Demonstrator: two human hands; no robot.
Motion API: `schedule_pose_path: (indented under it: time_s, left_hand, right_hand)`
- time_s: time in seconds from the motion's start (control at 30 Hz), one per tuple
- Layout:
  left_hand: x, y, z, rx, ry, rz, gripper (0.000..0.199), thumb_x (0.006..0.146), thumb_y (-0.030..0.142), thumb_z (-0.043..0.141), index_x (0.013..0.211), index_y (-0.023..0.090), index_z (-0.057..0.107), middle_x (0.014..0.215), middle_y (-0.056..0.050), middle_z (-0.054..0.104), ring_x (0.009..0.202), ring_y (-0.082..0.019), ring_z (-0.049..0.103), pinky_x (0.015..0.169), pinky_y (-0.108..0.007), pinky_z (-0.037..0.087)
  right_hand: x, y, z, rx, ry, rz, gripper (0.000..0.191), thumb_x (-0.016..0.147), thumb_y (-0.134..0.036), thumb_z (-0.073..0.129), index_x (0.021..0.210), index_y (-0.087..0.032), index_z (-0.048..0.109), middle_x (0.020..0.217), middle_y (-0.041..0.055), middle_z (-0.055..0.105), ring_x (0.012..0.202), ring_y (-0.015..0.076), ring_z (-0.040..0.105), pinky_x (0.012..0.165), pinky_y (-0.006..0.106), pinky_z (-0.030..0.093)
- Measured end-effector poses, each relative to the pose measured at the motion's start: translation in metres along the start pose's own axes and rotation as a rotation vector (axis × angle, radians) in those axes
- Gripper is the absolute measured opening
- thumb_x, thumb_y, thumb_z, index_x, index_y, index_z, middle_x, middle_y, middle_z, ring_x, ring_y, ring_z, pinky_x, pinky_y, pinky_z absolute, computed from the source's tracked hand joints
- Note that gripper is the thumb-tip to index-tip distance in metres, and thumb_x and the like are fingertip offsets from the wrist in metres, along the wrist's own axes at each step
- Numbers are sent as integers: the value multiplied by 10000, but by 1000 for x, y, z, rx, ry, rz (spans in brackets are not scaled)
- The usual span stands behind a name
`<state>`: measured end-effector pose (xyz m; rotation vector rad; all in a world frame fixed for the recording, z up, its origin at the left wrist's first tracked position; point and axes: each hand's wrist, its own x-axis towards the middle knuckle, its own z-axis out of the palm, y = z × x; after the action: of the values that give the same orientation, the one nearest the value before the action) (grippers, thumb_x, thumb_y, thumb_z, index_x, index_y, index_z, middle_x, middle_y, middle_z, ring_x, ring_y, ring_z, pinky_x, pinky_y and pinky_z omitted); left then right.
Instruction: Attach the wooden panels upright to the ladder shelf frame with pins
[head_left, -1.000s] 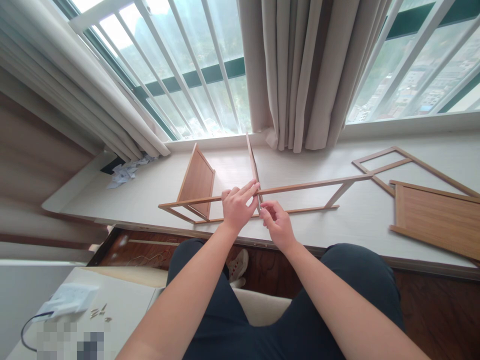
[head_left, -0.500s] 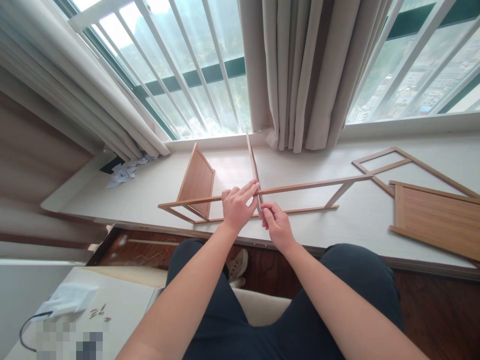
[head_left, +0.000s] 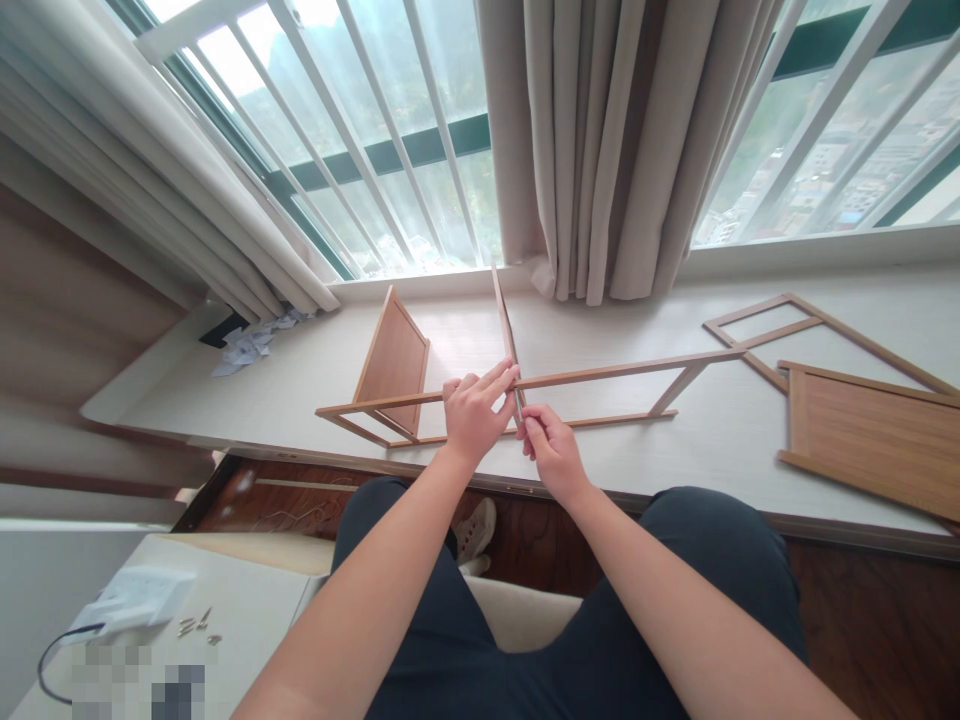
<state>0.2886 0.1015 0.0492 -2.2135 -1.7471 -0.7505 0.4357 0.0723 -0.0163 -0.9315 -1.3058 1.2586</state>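
Observation:
A brown wooden frame [head_left: 622,372] stands on its long edge on the white window ledge, with one panel [head_left: 394,362] joined at its left end. A second panel [head_left: 504,318], seen nearly edge-on, meets the frame near its middle. My left hand [head_left: 472,418] grips the frame's upper rail at that joint, fingers laid along the rail and the panel edge. Just to the right and lower, my right hand [head_left: 553,448] pinches a thin metal hex key [head_left: 519,402], which points up at the joint. The key's tip is hidden by my left fingers.
Another wooden frame [head_left: 885,350] and a loose panel [head_left: 877,420] lie at the ledge's right. Crumpled paper [head_left: 246,348] is at the left. Several small metal fittings [head_left: 196,624] and a white power strip [head_left: 139,598] sit on a cabinet [head_left: 247,600]. Curtains [head_left: 585,150] hang behind.
The hex key in my right fingers has turned slightly at the joint. My left hand, the frame and the panels keep their places.

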Motion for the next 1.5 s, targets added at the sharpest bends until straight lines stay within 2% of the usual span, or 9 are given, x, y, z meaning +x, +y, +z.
schedule_pose_path:
  time_s: [0.83, 1.5]
  left_hand:
    - [1, 1, -2, -9, -44, -30, 374, 965, 280, 616, 1306, 367, 740, 1405, 32, 683, 925, -226, 711, 922, -464, 419]
    - [1, 0, -1, 2, -45, -26, 367, 969, 278, 621, 1305, 366, 740, 1406, 24, 683, 923, -223, 709, 923, -458, 418]
  right_hand:
    - [1, -4, 2, -46, -37, 36, 184, 1012, -382, 528, 1052, -226, 616, 765, -4, 645, 574, 144, 571, 559, 275, 472]
    - [2, -7, 2, -167, -27, -30, 175, 983, -407, 593, 1014, -236, 616, 758, -8, 649, 595, 150, 580, 588, 282, 480]
